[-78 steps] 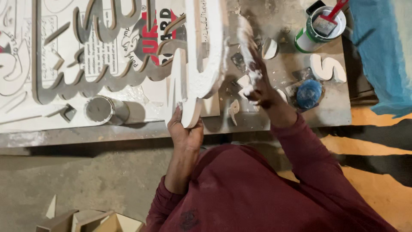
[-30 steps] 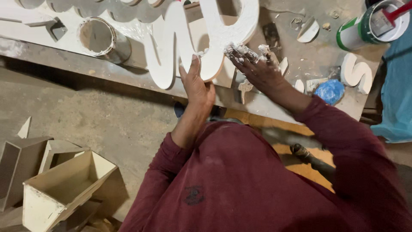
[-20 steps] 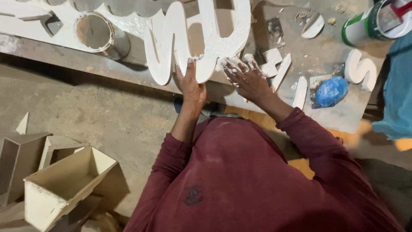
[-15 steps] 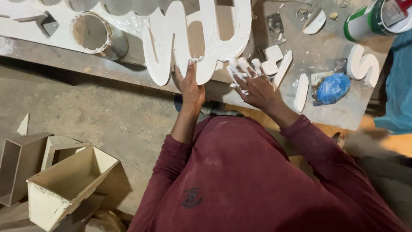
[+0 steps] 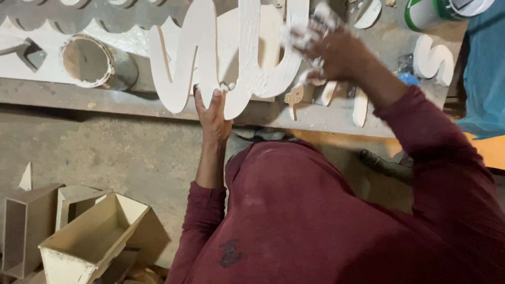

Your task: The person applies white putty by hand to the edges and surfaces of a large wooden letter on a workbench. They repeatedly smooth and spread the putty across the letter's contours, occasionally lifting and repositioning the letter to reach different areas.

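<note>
Grey concrete floor lies under you, and the worktable (image 5: 63,92) crosses the top of the view. On its near edge stands the big white curved cut-out (image 5: 231,58), overhanging a little toward you. Your left hand (image 5: 213,113) holds the lower edge of this cut-out, fingers closed around it, thumb on the face. Your right hand (image 5: 331,50), white with paste, has moved up from the small pieces to the right lobe of the cut-out and presses flat there, fingers spread, gripping nothing. So the work has passed from picking to smoothing, I judge. Left of the cut-out lies a tin can (image 5: 89,63); right of it, a white S-piece (image 5: 434,58) and a paint pot (image 5: 436,10). Below left, wooden boxes (image 5: 89,236) stand on the floor.
</note>
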{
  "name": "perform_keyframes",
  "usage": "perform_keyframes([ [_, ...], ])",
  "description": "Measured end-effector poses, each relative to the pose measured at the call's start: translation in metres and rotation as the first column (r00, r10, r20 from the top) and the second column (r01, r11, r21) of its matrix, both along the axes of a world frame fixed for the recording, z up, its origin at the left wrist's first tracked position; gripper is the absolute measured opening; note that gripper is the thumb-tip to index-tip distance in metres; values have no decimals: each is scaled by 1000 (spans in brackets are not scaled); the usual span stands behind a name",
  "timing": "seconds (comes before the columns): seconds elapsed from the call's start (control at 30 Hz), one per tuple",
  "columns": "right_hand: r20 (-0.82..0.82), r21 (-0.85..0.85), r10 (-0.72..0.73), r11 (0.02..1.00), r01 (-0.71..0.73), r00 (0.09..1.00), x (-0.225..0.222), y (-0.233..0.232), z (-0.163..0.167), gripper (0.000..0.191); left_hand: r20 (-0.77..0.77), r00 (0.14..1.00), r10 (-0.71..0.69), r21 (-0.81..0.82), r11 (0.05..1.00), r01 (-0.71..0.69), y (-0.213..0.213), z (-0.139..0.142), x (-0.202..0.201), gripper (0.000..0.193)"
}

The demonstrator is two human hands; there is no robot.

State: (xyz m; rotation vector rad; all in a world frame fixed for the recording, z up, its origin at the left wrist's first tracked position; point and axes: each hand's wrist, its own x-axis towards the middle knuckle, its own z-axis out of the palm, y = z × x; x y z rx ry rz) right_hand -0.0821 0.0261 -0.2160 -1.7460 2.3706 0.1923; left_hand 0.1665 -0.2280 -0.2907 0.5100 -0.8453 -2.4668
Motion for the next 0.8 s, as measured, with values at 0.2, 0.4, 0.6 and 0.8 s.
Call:
perform_keyframes([
  [0.2, 90, -62, -170, 982, 176, 981, 9, -8, -1, 112, 14, 999, 52, 10, 999, -52, 0, 7, -1, 44],
  [0.4, 157, 111, -27, 994, 9, 987, 31, 2, -11, 96, 62, 998, 29, -50, 998, -26, -9, 11, 1, 47],
  [0.6, -11, 3, -318, 948, 318, 948, -63, -5, 20, 92, 118, 993, -20, -117, 993, 34, -12, 19, 6, 47],
  [0.8, 158, -207, -256, 936, 285, 954, -36, -19, -24, 102, 187, 982, -14, -141, 989, 41, -9, 4, 14, 42],
])
